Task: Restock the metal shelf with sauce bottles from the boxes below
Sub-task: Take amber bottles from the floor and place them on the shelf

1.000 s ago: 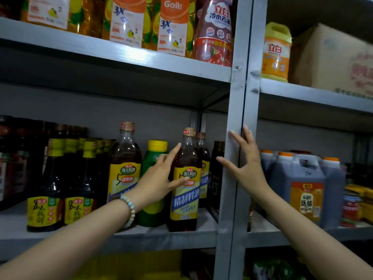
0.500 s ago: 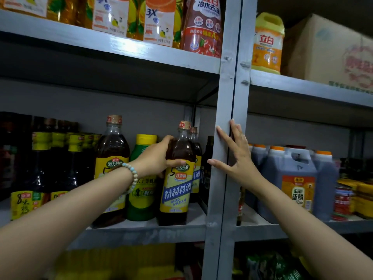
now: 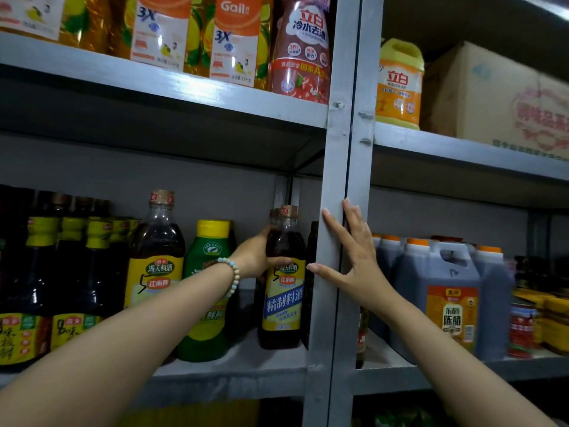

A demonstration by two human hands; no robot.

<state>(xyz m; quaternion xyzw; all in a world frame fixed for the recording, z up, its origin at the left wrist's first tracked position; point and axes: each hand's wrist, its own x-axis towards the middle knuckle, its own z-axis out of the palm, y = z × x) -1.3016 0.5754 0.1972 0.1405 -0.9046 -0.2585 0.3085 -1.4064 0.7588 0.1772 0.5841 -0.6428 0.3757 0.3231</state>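
My left hand (image 3: 257, 257) grips the shoulder of a dark sauce bottle with a yellow and blue label (image 3: 284, 291), which stands upright on the grey metal shelf (image 3: 234, 371) close to the upright post (image 3: 334, 186). A second similar bottle stands right behind it, mostly hidden. My right hand (image 3: 354, 257) rests flat with straight, spread fingers against that post. To the left stand a green bottle with a yellow cap (image 3: 209, 272), a taller dark bottle with a yellow label (image 3: 158, 257) and several dark soy sauce bottles (image 3: 70, 272).
The shelf above carries orange detergent bottles (image 3: 237, 41) and a red pouch (image 3: 300, 50). Right of the post stand a yellow jug (image 3: 400, 84), a cardboard box (image 3: 505, 97), large vinegar jugs (image 3: 449, 291) and red jars (image 3: 523, 328). Yellow packaging shows below the shelf.
My left hand went from open beside the bottle to gripping its shoulder, and the bottle now stands further right, close to the post. My right hand stays on the post.
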